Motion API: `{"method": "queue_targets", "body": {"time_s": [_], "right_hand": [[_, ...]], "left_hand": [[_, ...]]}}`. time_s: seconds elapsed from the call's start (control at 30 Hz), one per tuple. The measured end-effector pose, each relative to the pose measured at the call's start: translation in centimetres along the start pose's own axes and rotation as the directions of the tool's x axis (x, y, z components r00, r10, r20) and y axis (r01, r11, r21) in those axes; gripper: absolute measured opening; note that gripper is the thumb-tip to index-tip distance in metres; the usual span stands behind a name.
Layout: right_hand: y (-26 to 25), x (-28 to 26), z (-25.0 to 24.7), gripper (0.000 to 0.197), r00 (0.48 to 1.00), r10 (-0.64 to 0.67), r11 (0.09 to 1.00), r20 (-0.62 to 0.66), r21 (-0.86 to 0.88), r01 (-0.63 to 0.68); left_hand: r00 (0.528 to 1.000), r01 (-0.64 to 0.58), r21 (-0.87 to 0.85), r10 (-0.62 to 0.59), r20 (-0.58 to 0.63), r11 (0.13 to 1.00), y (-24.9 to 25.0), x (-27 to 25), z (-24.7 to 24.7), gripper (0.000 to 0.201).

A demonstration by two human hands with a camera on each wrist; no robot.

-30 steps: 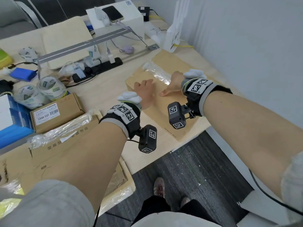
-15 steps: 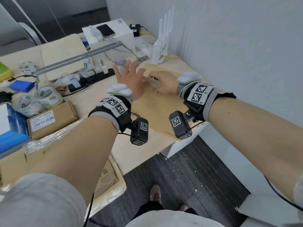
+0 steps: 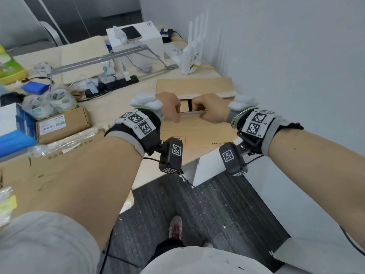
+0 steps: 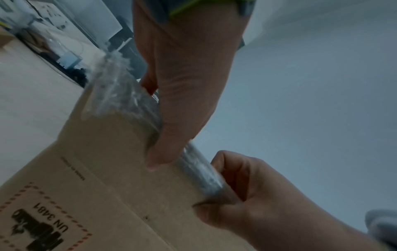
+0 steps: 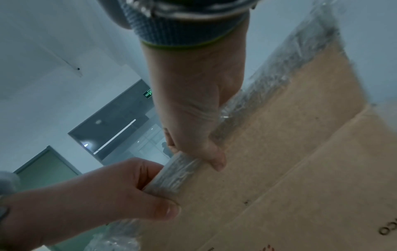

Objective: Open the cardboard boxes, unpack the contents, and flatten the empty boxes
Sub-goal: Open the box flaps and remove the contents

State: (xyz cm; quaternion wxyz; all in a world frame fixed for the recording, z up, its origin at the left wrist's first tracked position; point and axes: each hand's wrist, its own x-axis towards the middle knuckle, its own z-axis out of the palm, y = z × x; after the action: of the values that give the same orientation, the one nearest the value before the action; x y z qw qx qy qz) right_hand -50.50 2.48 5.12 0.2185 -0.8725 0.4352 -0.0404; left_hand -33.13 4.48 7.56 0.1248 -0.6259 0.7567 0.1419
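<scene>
Brown cardboard box (image 3: 199, 133) is lying on the desk's (image 3: 110, 107) near right corner, its far flap (image 3: 194, 86) folded back flat. Left hand (image 3: 170, 109) and right hand (image 3: 210, 111) are each curling fingers over the taped edge of the near flap (image 3: 192, 114), thumbs pressing its outer face, gripping it side by side. Clear tape (image 4: 120, 95) is wrinkling along that edge. A smaller labelled carton (image 3: 63, 124) is sitting well to the left, tape rolls (image 3: 51, 101) just behind it.
</scene>
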Motion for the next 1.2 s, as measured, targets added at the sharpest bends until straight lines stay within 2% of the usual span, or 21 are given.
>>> {"method": "queue_targets", "body": {"time_s": [0.07, 0.17, 0.23, 0.3, 0.37, 0.43, 0.53, 0.6, 0.67, 0.77, 0.83, 0.9, 0.97, 1.07, 1.2], "right_hand": [[0.2, -1.4, 0.2, 0.024, 0.996, 0.027, 0.999, 0.084, -0.040, -0.024], [0.3, -2.8, 0.4, 0.026, 0.976, 0.076, 0.995, 0.203, -0.077, -0.062], [0.5, -4.0, 0.4, 0.052, 0.936, 0.127, 0.992, 0.329, -0.066, -0.112], [1.0, -5.0, 0.6, 0.071, 0.902, 0.165, 0.986, 0.398, -0.048, -0.159], [1.7, -5.6, 1.2, 0.080, 0.915, 0.175, 0.984, 0.364, -0.032, -0.176], [1.8, -5.7, 2.2, 0.084, 0.930, 0.165, 0.986, 0.328, -0.072, -0.149], [1.8, -4.3, 4.0, 0.078, 0.937, 0.142, 0.987, 0.319, -0.116, -0.110], [1.9, -3.4, 4.6, 0.072, 0.949, 0.150, 0.983, 0.278, -0.148, -0.111], [2.7, -2.4, 4.9, 0.064, 0.955, 0.159, 0.965, 0.249, -0.244, -0.097], [3.9, -1.3, 5.7, 0.055, 0.958, 0.167, 0.926, 0.231, -0.370, -0.072], [4.7, -0.6, 6.5, 0.047, 0.965, 0.189, 0.921, 0.180, -0.372, -0.111], [5.1, 0.0, 7.0, 0.029, 0.967, 0.221, 0.919, 0.124, -0.359, -0.164], [5.3, 0.2, 7.3, 0.020, 0.966, 0.233, 0.919, 0.113, -0.349, -0.181], [5.2, -0.1, 6.5, 0.015, 0.971, 0.189, 0.940, 0.150, -0.314, -0.134], [5.4, 0.2, 5.4, 0.032, 0.953, 0.141, 0.978, 0.269, -0.190, -0.091]], "left_hand": [[0.999, -0.016, -0.007, 0.016, 0.036, 1.000, 1.2, -1.0, 0.8, 0.020], [0.976, 0.024, -0.129, 0.004, 0.218, 0.991, 2.0, -2.0, 1.1, 0.046], [0.945, 0.105, -0.227, -0.026, 0.326, 0.968, 2.3, -2.3, 1.6, 0.061], [0.947, 0.122, -0.197, -0.055, 0.317, 0.973, 2.4, -2.2, 2.7, 0.070], [0.967, 0.094, -0.064, -0.076, 0.242, 0.993, 2.1, -1.8, 4.3, 0.073], [0.971, 0.084, -0.031, -0.075, 0.227, 0.996, 2.2, -1.2, 6.0, 0.071], [0.972, 0.105, -0.092, -0.082, 0.222, 0.990, 2.4, -0.5, 7.5, 0.063], [0.984, 0.109, -0.120, -0.090, 0.155, 0.987, 2.2, -0.5, 8.0, 0.057], [0.989, 0.123, -0.132, -0.109, 0.104, 0.984, 1.8, 0.0, 8.5, 0.053], [0.989, 0.108, -0.107, -0.096, 0.111, 0.988, 1.8, 0.3, 8.6, 0.044], [0.993, 0.082, -0.090, -0.074, 0.095, 0.993, 2.0, 0.4, 8.4, 0.040], [0.993, 0.070, -0.080, -0.062, 0.099, 0.994, 2.1, 0.6, 8.5, 0.038], [0.992, 0.049, -0.058, -0.042, 0.123, 0.997, 2.2, 0.6, 8.9, 0.036], [0.993, 0.025, -0.076, -0.016, 0.121, 0.997, 2.2, 0.7, 9.0, 0.035], [0.995, 0.090, -0.177, -0.081, 0.058, 0.980, 1.9, 1.2, 9.4, 0.039]]}}
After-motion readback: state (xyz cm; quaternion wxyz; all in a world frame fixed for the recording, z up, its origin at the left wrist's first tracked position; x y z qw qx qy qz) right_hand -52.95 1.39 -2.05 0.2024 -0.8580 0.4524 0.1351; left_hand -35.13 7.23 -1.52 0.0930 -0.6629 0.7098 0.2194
